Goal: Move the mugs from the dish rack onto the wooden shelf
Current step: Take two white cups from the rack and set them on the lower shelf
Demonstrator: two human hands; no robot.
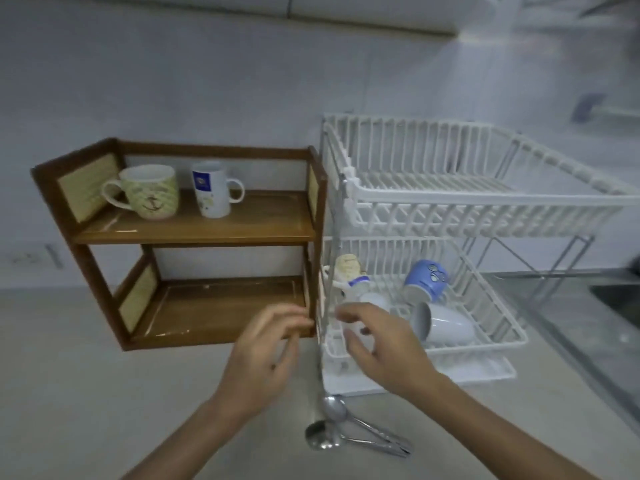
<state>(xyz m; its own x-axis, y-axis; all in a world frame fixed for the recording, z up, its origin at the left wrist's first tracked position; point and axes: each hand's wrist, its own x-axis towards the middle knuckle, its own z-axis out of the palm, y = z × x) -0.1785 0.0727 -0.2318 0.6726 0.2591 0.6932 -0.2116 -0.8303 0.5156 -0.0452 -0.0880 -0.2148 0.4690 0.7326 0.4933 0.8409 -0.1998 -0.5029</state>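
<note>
A two-tier wooden shelf [194,230] stands on the counter at the left. On its top board sit a green anchor mug [152,192] and a tall white mug with a blue label [211,190]. The white dish rack [485,202] is to the right; its lower tier holds a cream-and-blue mug [349,275], a blue mug [427,280] and a white mug on its side [446,327]. My right hand [381,344] reaches over the rack's front left corner, fingers spread around a small white mug [375,301], grip unclear. My left hand [266,351] hovers empty beside the shelf's lower board.
Metal tongs [353,433] with spoon-shaped ends lie on the beige counter in front of the rack. A sink edge [616,299] shows at the far right. The shelf's lower board [225,306] holds nothing. A wall socket [24,258] is at the far left.
</note>
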